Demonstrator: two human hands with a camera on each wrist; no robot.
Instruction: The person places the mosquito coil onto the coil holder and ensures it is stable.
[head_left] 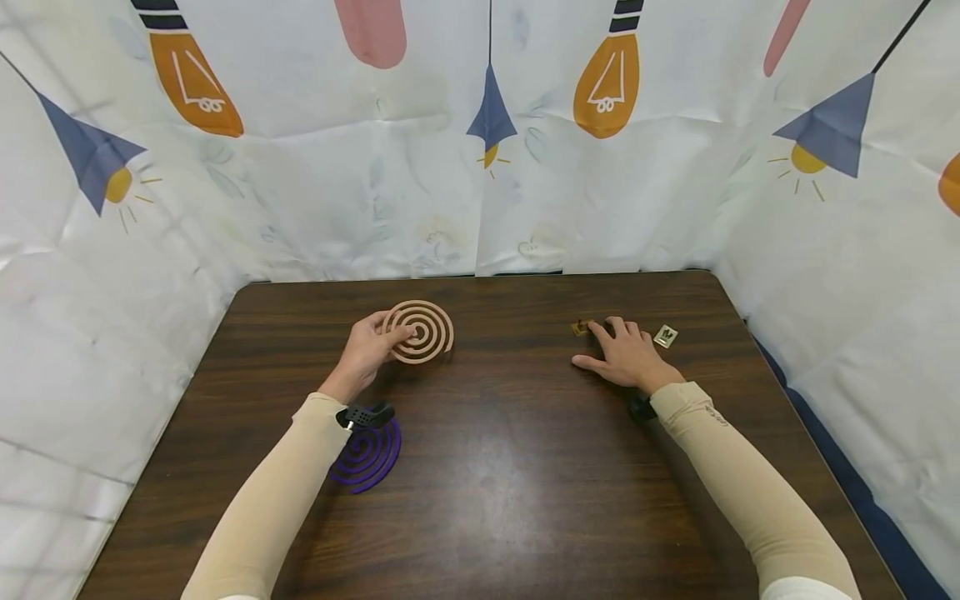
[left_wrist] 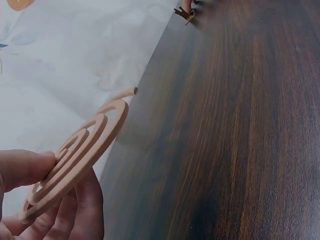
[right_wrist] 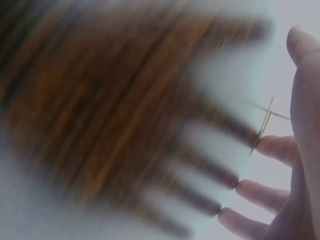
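Observation:
A tan mosquito coil [head_left: 442, 329] is pinched between the thumb and fingers of my left hand [head_left: 365, 350], raised above the table. The left wrist view shows this coil [left_wrist: 111, 131] tilted, with the thumb on one face and fingers behind it. My right hand [head_left: 626, 354] is spread low over the table, thumb held away from the other fingers. Its index fingertip touches a small gold metal coil stand [head_left: 580, 327], whose raised prong shows in the right wrist view. A second small metal stand [head_left: 665, 336] lies just right of that hand.
A purple mosquito coil [head_left: 375, 467] lies on the dark wooden table [head_left: 510, 500], partly hidden under my left wrist and forearm. White printed curtains [head_left: 435, 192] enclose the table's back and sides.

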